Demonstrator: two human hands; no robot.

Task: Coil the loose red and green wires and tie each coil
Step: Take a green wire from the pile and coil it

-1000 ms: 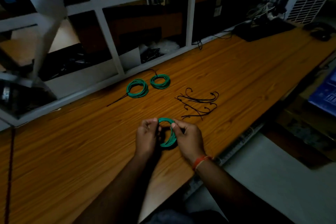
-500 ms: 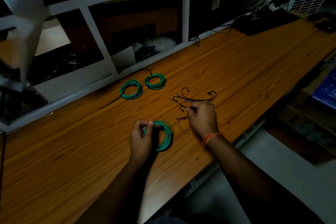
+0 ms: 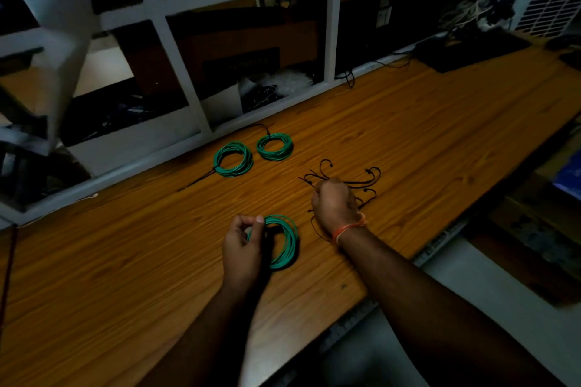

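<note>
My left hand [image 3: 243, 242] pinches the left side of a green wire coil [image 3: 287, 240] and holds it upright on the wooden table [image 3: 125, 261]. My right hand [image 3: 334, 203] lies curled over a pile of black cable ties [image 3: 361, 181], fingers closed on them; one tie curves out below its wrist. Two tied green coils lie further back, one [image 3: 233, 163] with a long black tie tail, the other [image 3: 274, 146] to its right. A red wire [image 3: 8, 264] runs along the far left edge.
A white shelf frame [image 3: 176, 50] with dark clutter stands behind the table. A black device [image 3: 471, 47] and cables sit at the back right. The table's front edge [image 3: 371, 298] drops to a grey floor at the right.
My right hand let go of the coil and moved right and back onto the cable ties. My left hand kept hold of the coil.
</note>
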